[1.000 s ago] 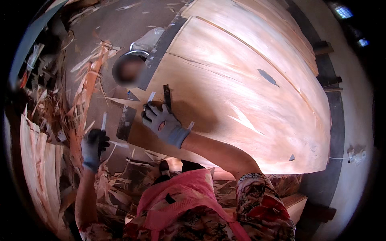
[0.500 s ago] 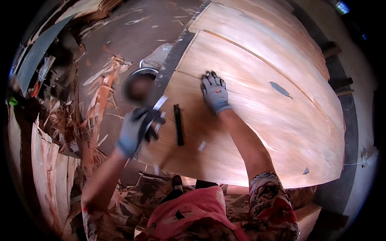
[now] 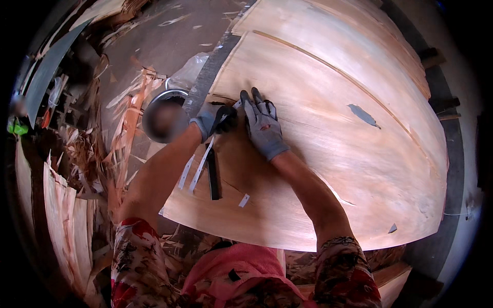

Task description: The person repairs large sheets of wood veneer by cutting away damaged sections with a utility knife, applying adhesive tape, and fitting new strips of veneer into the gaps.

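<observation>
A large pale wood veneer sheet [image 3: 328,169] lies under both hands, with a thin split at its left edge. My left hand [image 3: 218,120], in a grey glove with dark fingers, is closed on white perforated tape [image 3: 202,165]; two strips trail below it, and a short bit shows by the fingertips. Just right of it, my right hand [image 3: 263,128], gloved alike, lies flat with its fingers stretched over the veneer, the fingertips beside the tape end. Nearer to me lie a black bar [image 3: 213,174] and a small white tape piece [image 3: 244,200].
Left of the sheet stands a round metal-rimmed container [image 3: 167,115], its inside blurred, beside a clear plastic bag [image 3: 189,72]. Wood scraps [image 3: 131,123] litter the floor. The veneer has a grey hole [image 3: 363,115] and a long brown strip [image 3: 328,64] across it.
My left hand has moved right and away from me, from beyond the sheet's left edge onto the veneer next to my right hand, bringing the tape. The right hand has shifted slightly left.
</observation>
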`<state>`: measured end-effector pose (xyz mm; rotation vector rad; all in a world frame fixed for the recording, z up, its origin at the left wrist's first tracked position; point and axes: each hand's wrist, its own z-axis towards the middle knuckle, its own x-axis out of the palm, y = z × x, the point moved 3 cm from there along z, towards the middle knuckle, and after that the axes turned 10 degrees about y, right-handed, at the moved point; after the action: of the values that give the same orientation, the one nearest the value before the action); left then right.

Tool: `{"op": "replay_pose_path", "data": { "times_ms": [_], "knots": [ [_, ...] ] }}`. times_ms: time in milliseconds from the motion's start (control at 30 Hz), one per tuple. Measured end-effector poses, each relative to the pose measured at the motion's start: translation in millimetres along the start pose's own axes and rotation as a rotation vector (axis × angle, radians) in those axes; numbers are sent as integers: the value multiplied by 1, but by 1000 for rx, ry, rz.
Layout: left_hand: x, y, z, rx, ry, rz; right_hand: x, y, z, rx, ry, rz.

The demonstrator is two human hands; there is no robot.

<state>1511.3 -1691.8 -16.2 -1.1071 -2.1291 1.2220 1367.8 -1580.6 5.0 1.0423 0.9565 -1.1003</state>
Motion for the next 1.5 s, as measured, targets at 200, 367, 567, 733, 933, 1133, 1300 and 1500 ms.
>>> {"op": "replay_pose_path", "data": {
  "times_ms": [200, 367, 567, 733, 933, 1133, 1300, 1500],
  "knots": [
    [-1, 6, -5, 190, -81, -157, 16, -6, 6, 45, 93, 77],
    [-2, 10, -18, 170, -113, -238, 10, -2, 5, 23, 82, 192],
    [1, 10, -14, 189, -137, -255, 8, -2, 6, -16, 152, 87],
    [-21, 12, -5, 549, -427, 985, 12, 10, 15, 15, 284, 112],
    [-61, -74, -67, 180, -455, 357, 8, 13, 13, -89, 162, -203],
    [14, -84, -79, 125, 18, -11, -24, -15, -15, 61, 99, 31],
    [81, -57, -40, 154, 243, -15, -34, -65, -89, 360, 46, -131],
    [106, -22, 33, 185, 230, -129, -20, -66, -88, 348, 133, -111]
  ]
}}
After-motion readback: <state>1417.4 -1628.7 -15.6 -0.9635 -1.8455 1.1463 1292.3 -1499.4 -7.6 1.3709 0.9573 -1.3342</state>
